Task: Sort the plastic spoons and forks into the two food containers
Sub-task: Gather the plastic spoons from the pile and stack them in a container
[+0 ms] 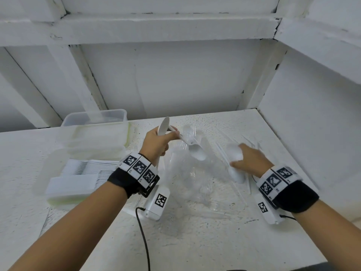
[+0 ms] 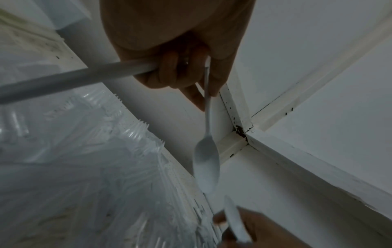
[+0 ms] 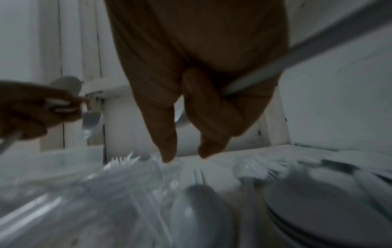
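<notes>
Forearms come in low at the bottom of my head view, each wrist wrapped in a coded band with a small camera pod slung beneath. Just past them my right hand reaches into the loose heap of cutlery on the worktop; the wrist view shows its lower fingers curled round a white handle while the index and middle point down at the clear forks, so I read it as holding one spoon and feeling for the next piece. To the left of the heap sits the near container, already packed with a neat row of white cutlery. My left hand is raised above the heap's far edge, fingers and thumb wrapped round at least two white spoons, one bowl standing up, another hanging down toward the pile. Behind it stands the second container, clear-walled, with pieces inside that I cannot make out. I judge this to be mid-sort: spoons are being gathered from the mixed heap, with plenty of forks left. The next move calls for carrying the gathered spoons over to the container that holds their kind, handles aligned, without snagging the tangled tines.
</notes>
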`<action>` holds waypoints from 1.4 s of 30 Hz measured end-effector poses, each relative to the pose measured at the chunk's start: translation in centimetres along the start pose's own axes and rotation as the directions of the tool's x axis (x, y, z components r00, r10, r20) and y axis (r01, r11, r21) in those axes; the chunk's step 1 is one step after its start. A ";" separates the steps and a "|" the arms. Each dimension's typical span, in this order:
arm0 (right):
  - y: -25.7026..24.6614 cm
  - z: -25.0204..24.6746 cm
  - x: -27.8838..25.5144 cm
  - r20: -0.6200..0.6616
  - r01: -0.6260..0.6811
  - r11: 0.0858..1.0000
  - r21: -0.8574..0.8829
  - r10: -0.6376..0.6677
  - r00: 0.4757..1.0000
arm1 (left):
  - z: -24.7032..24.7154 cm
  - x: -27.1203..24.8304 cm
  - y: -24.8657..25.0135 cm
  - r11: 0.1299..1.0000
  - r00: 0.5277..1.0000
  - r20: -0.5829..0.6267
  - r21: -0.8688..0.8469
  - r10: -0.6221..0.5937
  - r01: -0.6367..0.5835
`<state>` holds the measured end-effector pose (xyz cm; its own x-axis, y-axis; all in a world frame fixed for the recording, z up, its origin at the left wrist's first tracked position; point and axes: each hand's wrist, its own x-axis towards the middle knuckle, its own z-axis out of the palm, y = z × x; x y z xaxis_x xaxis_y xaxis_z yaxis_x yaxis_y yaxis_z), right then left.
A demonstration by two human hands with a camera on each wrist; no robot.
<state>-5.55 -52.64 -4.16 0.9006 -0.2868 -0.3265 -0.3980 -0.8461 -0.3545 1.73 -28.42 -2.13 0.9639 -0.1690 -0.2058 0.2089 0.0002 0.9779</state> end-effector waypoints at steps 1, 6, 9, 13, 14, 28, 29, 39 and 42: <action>0.3 0.6 0.2 0.052 -0.007 0.993 -0.121 0.013 0.999 | -0.2 0.0 -0.1 1.000 1.000 -0.008 0.003 -0.002 0.002; 1.3 2.4 1.1 0.089 -0.035 0.973 -0.227 0.056 0.994 | -0.6 0.3 -0.4 0.999 0.998 -0.066 0.028 -0.012 0.014; 1.1 2.1 1.2 0.034 -0.034 0.973 -0.227 0.043 0.998 | -0.7 0.3 -0.4 0.999 0.998 -0.057 0.042 0.001 0.001; 0.8 0.6 0.9 -0.042 -0.023 0.985 -0.173 0.016 0.999 | -0.8 0.2 -0.2 1.000 0.999 -0.044 0.023 0.000 0.001; 0.6 0.2 0.7 -0.062 -0.022 0.989 -0.143 0.014 0.998 | -0.9 0.1 -0.1 1.000 1.000 -0.030 0.016 0.004 -0.003; -0.2 0.7 0.1 0.097 -0.053 0.998 -0.037 0.056 0.994 | -1.0 -1.2 0.5 1.000 0.993 0.117 0.018 -0.011 0.009; -0.2 0.8 0.2 0.122 -0.049 0.999 -0.019 0.051 0.991 | -1.0 -1.3 0.6 1.000 0.992 0.128 0.026 -0.012 0.009; -1.1 0.9 0.9 -0.130 -0.020 1.000 0.015 0.022 0.991 | -1.6 -1.4 0.6 0.999 0.989 0.146 0.038 -0.024 0.019; -2.0 -0.1 -0.1 -0.151 0.047 0.888 0.458 0.025 0.988 | -1.7 -1.1 0.8 1.000 0.991 0.135 0.014 -0.008 0.007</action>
<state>-4.79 -50.93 -3.32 0.9063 -0.3728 -0.1989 -0.3905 -0.5594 -0.7311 1.11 -26.52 -1.21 0.9308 -0.3009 -0.2074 0.2130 -0.0147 0.9770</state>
